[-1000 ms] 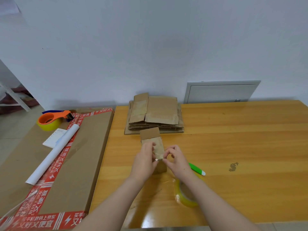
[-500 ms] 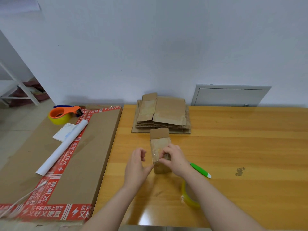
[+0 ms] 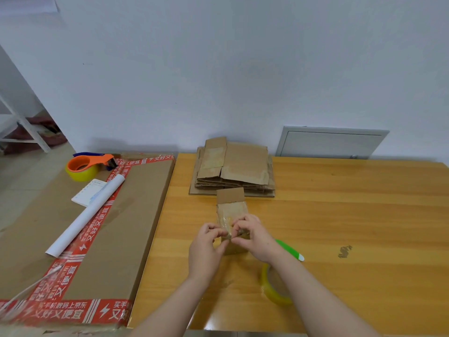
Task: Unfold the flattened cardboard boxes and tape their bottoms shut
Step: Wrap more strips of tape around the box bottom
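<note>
Your left hand [image 3: 206,242] and right hand [image 3: 255,237] both pinch the near top edge of the small brown taped cardboard box [image 3: 232,207], fingers curled on it. The box stands on the orange wooden worktop [image 3: 340,215], just near of the stack of flattened brown cardboard boxes [image 3: 243,166].

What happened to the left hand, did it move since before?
Yes. Against the unmoved cardboard stack, the left hand slid right, closing its gap to the small box and now pinching its near end.
</note>
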